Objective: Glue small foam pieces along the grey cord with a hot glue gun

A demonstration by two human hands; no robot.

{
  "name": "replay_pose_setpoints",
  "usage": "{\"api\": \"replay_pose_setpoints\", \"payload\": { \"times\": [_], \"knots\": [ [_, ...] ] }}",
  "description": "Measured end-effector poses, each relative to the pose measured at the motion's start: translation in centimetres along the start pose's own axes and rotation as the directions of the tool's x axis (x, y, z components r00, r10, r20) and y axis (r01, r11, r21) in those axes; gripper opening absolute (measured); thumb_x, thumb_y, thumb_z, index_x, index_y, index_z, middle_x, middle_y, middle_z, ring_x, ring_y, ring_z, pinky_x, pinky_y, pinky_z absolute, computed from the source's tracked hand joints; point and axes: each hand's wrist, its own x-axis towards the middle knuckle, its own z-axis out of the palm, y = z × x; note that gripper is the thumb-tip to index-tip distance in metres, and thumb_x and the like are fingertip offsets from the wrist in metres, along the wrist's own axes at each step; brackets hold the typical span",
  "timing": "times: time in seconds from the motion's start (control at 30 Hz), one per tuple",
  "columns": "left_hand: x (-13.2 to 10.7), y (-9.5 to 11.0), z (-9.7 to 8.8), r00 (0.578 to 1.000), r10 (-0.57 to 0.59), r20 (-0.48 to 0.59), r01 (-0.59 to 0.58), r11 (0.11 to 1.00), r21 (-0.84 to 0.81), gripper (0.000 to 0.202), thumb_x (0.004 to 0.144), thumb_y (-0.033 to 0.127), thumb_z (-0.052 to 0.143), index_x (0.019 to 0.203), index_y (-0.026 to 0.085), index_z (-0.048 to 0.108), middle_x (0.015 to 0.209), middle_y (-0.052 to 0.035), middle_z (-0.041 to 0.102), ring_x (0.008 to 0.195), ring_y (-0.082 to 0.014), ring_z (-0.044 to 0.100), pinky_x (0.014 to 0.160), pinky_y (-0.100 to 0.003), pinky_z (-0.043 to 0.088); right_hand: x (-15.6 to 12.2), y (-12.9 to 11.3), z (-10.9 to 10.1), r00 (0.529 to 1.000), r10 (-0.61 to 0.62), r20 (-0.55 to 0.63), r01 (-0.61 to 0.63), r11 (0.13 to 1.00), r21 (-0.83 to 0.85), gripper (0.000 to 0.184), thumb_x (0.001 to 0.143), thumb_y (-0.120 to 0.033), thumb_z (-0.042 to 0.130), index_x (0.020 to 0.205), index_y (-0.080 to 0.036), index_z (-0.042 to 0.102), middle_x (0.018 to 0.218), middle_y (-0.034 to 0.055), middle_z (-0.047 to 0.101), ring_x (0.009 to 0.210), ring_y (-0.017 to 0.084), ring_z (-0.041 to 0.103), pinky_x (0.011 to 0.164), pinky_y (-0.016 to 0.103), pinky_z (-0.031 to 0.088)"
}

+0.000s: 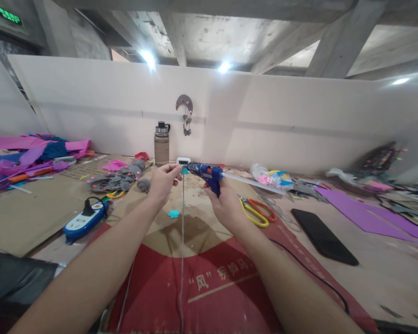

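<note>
My right hand (227, 204) is wrapped round the handle of a blue hot glue gun (209, 174), with a long clear glue stick (252, 181) poking out of its back. The nozzle points left, close to the fingertips of my left hand (165, 183). Those fingers pinch a small teal felt piece (185, 170), from which a grey yarn (183, 222) hangs down over the board. Whether nozzle and felt touch, I cannot tell. Another teal felt cutout (173, 214) lies on the board below my hands.
Red-and-tan cardboard (226, 297) covers the work spot. Scissors (259, 212) and a black phone (323, 235) lie right; a power strip (85, 221) and grey yarn balls (144, 185) lie left. A bottle (161, 146) stands at the back below a moon ornament (184, 104).
</note>
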Motion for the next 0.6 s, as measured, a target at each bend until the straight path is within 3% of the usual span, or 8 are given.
{"api": "replay_pose_setpoints", "payload": {
  "times": [0.6],
  "knots": [
    [-0.11, 0.26, 0.1, 1.0, -0.009, -0.001, 0.009, 1.0, 0.005, 0.026, 0.062, 0.037, 0.071, 0.071, 0.014, 0.062, 0.054, 0.0005, 0.055, 0.046, -0.0064, 0.046, 0.041, -0.018, 0.029, -0.02, -0.09, 0.01, 1.0, 0.008, -0.006, -0.008, 1.0, 0.022, 0.033, 0.085, -0.029, 0.042, 0.115, -0.018, 0.046, 0.106, 0.0112, 0.061, 0.092, 0.026, 0.058, 0.079, 0.036, 0.043]
  ]
}}
